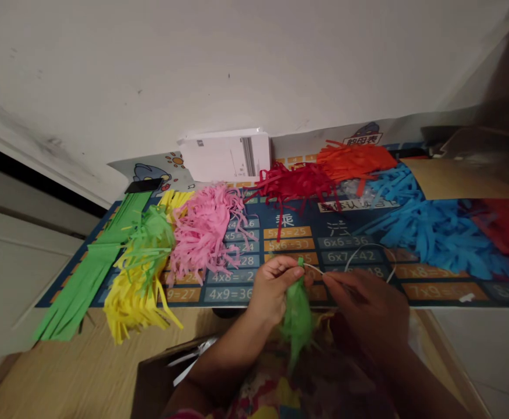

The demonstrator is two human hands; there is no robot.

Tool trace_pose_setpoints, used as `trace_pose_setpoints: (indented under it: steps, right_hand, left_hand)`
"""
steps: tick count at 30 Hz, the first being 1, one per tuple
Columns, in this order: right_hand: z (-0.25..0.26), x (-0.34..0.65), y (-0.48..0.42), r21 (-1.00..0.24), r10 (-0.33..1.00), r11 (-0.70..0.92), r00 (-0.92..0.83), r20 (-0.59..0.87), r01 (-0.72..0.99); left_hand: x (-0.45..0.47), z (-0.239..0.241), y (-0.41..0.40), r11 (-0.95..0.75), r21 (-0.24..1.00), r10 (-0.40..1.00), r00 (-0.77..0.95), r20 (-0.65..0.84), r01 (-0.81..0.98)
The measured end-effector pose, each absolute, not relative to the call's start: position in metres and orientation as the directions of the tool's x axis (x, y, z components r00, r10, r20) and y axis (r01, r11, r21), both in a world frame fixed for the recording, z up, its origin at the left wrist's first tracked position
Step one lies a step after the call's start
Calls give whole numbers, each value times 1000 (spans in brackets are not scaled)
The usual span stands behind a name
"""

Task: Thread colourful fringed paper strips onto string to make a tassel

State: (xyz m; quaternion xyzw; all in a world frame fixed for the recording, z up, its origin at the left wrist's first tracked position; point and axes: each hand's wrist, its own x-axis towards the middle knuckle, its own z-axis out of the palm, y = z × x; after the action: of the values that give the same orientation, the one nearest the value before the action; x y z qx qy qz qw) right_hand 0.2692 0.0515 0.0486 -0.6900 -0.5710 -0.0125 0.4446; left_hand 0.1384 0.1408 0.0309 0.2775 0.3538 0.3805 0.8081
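Note:
Near the table's front edge, my left hand (276, 288) pinches a green paper tassel (298, 314) close to its top, and the fringe hangs down below the fingers. A white string (313, 267) runs from the tassel's top toward my right hand (365, 305). The right thumb and fingertips are closed on that string, and a loop of it curves up over the table behind the hand. Whether the string passes through the tassel's top or lies against it, I cannot tell.
Fringed paper piles lie around: yellow (136, 302), pink (208, 227), red (295, 183), orange (352, 160) and blue (437, 233). Green strips (79, 279) overhang the left edge. White labelled packs (228, 157) lean on the wall. A brown box (158, 372) is below.

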Motion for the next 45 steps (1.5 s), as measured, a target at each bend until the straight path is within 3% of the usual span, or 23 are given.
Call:
trace_pose_setpoints:
  steps: [4, 7, 12, 15, 18, 24, 29, 34, 38, 42, 44, 45]
  right_hand:
    - [48, 271, 51, -634, 802, 64, 338, 493, 771]
    - [42, 275, 52, -669, 837, 73, 319, 444, 739]
    - [29, 279, 54, -781, 956, -16, 238, 171, 624]
    - [27, 277, 51, -797, 973, -5, 185, 135, 604]
    - [29, 277, 41, -797, 979, 15, 152, 134, 604]
    - [28, 273, 3, -821, 959, 59, 196, 204, 568]
    - [20, 263, -31, -812, 965, 63, 173, 199, 581]
    - [11, 240, -56, -820, 971, 123, 104, 217, 558]
    - [13, 223, -69, -909, 936, 136, 251, 249, 394]
    - [39, 260, -92, -952, 886, 198, 373, 276, 234]
    - [61, 300, -116, -939, 814, 239, 476, 332, 246]
    - [72, 321, -130, -887, 698, 279, 557, 450, 368]
  left_hand:
    - [140, 27, 139, 519, 770, 823, 461, -332, -372]
    - [139, 24, 136, 419, 846, 846, 480, -232, -330]
    - [130, 19, 130, 75, 994, 895, 445, -30, -83]
    - [125, 18, 126, -154, 987, 866, 486, 115, 40]
    - [120, 23, 119, -267, 960, 821, 542, 180, 86]
    - [111, 36, 90, -307, 943, 770, 615, 169, 125]
    - [95, 40, 63, -495, 845, 731, 623, 280, 201]
    - [81, 37, 31, -568, 810, 687, 625, 370, 146]
    - [77, 20, 3, -514, 849, 698, 637, 327, 126]
    - [61, 13, -3, -545, 833, 583, 757, 295, 94]
    - [46, 18, 8, -584, 809, 516, 799, 308, 65]
    - [38, 20, 16, -600, 798, 492, 815, 305, 63]
